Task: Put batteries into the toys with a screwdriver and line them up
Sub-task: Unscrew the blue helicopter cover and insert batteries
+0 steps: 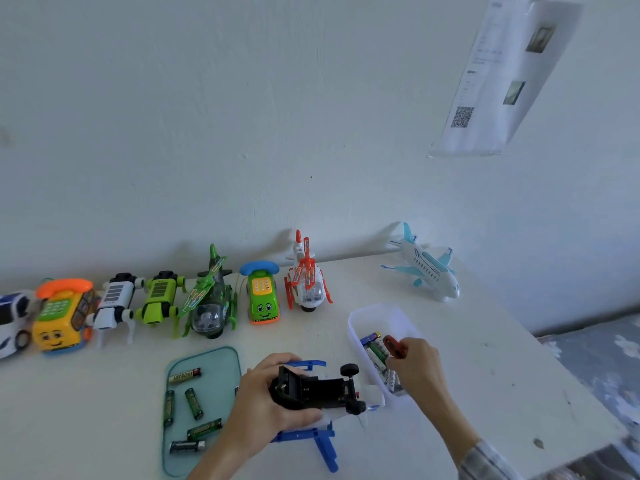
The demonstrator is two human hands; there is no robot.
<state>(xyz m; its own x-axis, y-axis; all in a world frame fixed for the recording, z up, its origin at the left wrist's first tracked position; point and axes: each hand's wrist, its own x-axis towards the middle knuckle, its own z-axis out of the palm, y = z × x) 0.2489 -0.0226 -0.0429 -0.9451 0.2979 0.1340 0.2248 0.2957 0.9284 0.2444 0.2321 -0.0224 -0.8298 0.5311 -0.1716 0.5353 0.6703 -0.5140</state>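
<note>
Midway through the job: the left hand (268, 396) grips a blue-and-white toy plane (322, 410) turned belly-up, its battery bay open and apparently empty. Just beside it, the right hand (414, 363) reaches into a white tub (377, 317) of batteries (375, 355), fingers curled around a red-handled screwdriver (394, 346). Beyond the hands, seven toys (211, 299) line the wall; a light-blue plane (426, 268) stands apart.

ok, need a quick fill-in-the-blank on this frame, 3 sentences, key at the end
1. The left hand holds an upturned toy whose battery cover is ____.
2. The right hand, reaching into the white bin, grips a ____-handled screwdriver.
3. Loose batteries lie on a ____ tray.

Missing words: open; red; teal
</note>
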